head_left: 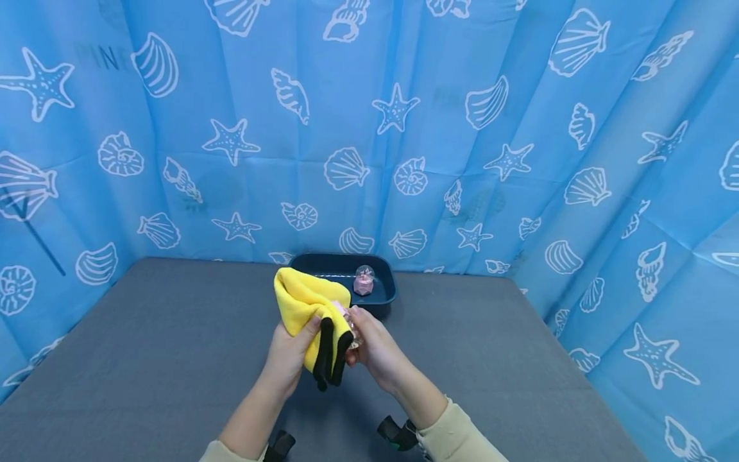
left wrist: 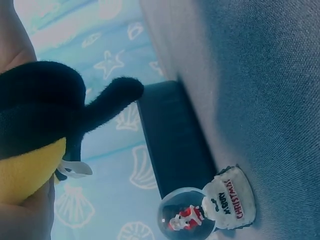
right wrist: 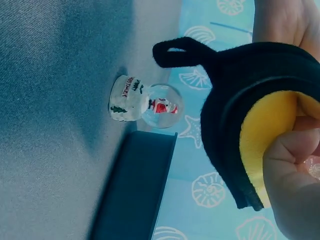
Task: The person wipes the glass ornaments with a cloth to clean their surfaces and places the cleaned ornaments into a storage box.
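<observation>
A yellow cloth (head_left: pixel 308 298) with black edging is gripped by my left hand (head_left: pixel 287 356), the thumb on its front. My right hand (head_left: pixel 378 350) holds a small pink-and-clear object (head_left: pixel 354 335), apparently a snow globe, against the cloth. Fingers and cloth cover most of that object. In the right wrist view, only a bit of its clear part (right wrist: pixel 315 169) shows past the thumb. A black loop (right wrist: pixel 175 51) sticks out from the cloth's edging.
A dark blue tray (head_left: pixel 389 282) stands at the back of the grey table (head_left: pixel 190 340), with a pink snow globe (head_left: pixel 364 281) inside. Both wrist views show a white Santa snow globe (left wrist: pixel 231 200) on the table beside it. A blue shell-patterned curtain (head_left: pixel 346 128) hangs behind.
</observation>
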Available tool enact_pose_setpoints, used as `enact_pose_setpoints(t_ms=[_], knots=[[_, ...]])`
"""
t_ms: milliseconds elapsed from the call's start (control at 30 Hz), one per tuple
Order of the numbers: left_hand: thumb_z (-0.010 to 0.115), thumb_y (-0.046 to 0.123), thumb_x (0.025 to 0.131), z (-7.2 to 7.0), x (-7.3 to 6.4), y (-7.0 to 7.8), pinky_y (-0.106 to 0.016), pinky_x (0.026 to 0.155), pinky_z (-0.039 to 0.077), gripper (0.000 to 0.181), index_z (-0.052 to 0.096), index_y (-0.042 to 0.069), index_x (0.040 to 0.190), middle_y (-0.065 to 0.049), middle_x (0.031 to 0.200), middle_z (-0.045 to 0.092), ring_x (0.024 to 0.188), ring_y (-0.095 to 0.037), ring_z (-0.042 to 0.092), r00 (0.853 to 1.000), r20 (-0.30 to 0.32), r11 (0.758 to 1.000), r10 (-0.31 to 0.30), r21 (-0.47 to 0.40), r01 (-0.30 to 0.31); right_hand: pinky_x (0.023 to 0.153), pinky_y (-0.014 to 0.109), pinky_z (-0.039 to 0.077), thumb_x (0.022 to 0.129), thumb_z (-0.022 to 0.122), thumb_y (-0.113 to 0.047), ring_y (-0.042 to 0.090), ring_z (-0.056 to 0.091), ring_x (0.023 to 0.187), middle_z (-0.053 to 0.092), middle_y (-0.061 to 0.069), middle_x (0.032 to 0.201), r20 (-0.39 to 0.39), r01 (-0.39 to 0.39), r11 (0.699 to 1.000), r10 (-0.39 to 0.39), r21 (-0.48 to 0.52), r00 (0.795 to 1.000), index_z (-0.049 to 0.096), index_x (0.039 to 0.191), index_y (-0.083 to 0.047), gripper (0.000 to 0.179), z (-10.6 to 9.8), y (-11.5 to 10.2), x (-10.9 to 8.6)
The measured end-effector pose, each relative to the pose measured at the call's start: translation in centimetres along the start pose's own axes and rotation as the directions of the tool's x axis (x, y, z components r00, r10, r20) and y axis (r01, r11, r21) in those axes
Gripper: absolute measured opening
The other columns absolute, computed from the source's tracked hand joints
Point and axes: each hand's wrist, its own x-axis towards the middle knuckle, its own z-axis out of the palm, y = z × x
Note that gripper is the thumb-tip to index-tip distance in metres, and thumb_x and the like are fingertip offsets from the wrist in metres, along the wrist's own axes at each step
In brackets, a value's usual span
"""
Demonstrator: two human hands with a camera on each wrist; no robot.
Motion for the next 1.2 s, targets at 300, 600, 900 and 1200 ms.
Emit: enact_pose_setpoints(t_ms=[300, 600, 900, 1200], knots=[[0.054, 0.03, 0.1, -0.6, 0.4, 0.5, -0.024, 0.086, 0.051, 0.046, 0.036, 0.0, 0.13, -0.008, 0.113, 0.049, 0.098, -0.012, 0.058, 0.997, -0.051, 0.995, -0.061, -0.077, 0.057, 0.063, 0.024, 0.042, 0.102, 0.035, -0.053, 0.014, 0.046, 0.063, 0.053, 0.001, 0.08, 0.012, -0.008, 0.999, 0.008, 0.047, 1.0, 0.048, 0.12, -0.003, 0.055, -0.8, -0.3, -0.4], [0.066, 0.027, 0.094, 0.3, -0.2, 0.3, -0.03, 0.088, 0.048, 0.059, 0.032, 0.001, 0.134, -0.011, 0.114, 0.048, 0.099, -0.02, 0.053, 0.997, 0.06, 0.998, -0.045, 0.05, 0.042, 0.072, 0.024, 0.048, 0.105, 0.031, -0.046, 0.013, 0.056, 0.077, 0.056, 0.004, 0.096, 0.038, 0.037, 0.998, -0.035, -0.059, 0.999, 0.04, 0.132, 0.0, 0.054, -0.3, -0.3, -0.3], [0.066, 0.023, 0.094, 1.2, -0.9, -0.5, -0.026, 0.083, 0.052, 0.053, 0.036, -0.002, 0.13, -0.01, 0.111, 0.052, 0.094, -0.015, 0.057, 0.998, -0.046, 0.999, 0.046, 0.018, -0.046, 0.075, 0.026, 0.05, 0.106, 0.029, -0.044, 0.016, 0.057, 0.085, 0.046, 0.01, 0.11, 0.029, 0.059, 0.989, -0.056, -0.135, 0.998, 0.04, 0.13, 0.001, 0.052, 0.4, -0.1, -0.4], [0.054, 0.04, 0.099, 1.6, -0.9, -0.5, -0.024, 0.084, 0.051, 0.055, 0.035, 0.002, 0.134, -0.013, 0.118, 0.05, 0.099, -0.019, 0.057, 0.982, -0.189, 1.0, 0.011, 0.004, -0.01, 0.061, 0.025, 0.043, 0.104, 0.034, -0.044, 0.017, 0.05, 0.074, 0.046, 0.009, 0.105, -0.002, 0.048, 0.983, -0.05, -0.176, 0.999, 0.04, 0.13, 0.0, 0.051, 0.5, 0.1, -0.4]])
